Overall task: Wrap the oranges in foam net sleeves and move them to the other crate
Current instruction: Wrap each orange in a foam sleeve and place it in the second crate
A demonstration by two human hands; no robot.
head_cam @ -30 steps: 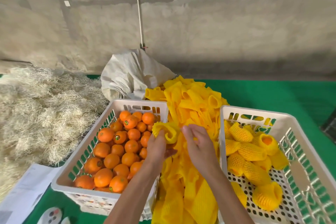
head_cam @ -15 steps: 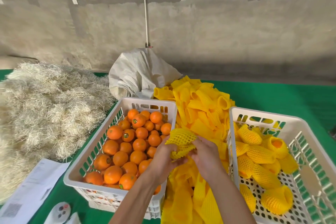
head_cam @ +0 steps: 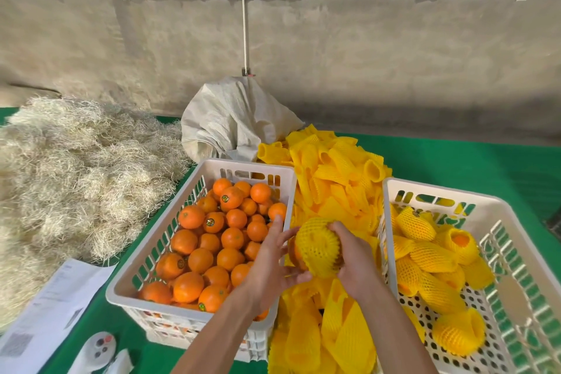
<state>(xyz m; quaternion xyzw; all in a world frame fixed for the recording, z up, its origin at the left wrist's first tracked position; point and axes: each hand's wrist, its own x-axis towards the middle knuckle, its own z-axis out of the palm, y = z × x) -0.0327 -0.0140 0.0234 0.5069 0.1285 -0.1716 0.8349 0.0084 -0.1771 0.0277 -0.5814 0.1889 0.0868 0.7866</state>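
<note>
Head view, orange [head_cam: 294,255]: we see it between our two hands, over the heap of loose sleeves [head_cam: 334,179] that lies between the two crates; only a strip of bare peel shows on its left side.
Head view, sleeve [head_cam: 317,244]: the yellow foam net covers most of the fruit, its open mouth turned toward us.
Head view, left hand [head_cam: 270,264]: fingers loosely spread, cupping the bare side of the orange from the left; we cannot tell how firmly it presses.
Head view, right hand [head_cam: 352,258]: fingers curled round the sleeved side, holding net and fruit together.
Head view, left crate [head_cam: 127,285]: white, piled with bare oranges [head_cam: 218,240], just beside our left hand.
Head view, right crate [head_cam: 498,209]: white, holding wrapped oranges [head_cam: 428,258] that lie loose on its perforated floor.
Head view, desk [head_cam: 455,167]: green-covered, carrying both crates and the heap.
Handling, orange: we judge it firm, round and fairly weighty for its size, its peel smooth enough to roll; best held across its middle.
Handling, sleeve: we judge it light, soft and stretchy, grippy on peel; best pulled by its rim, evenly, since the net may tear if tugged at one point.
Handling, wrapped fruit: we would grip through the net round the widest part, not by a loose end.
</note>
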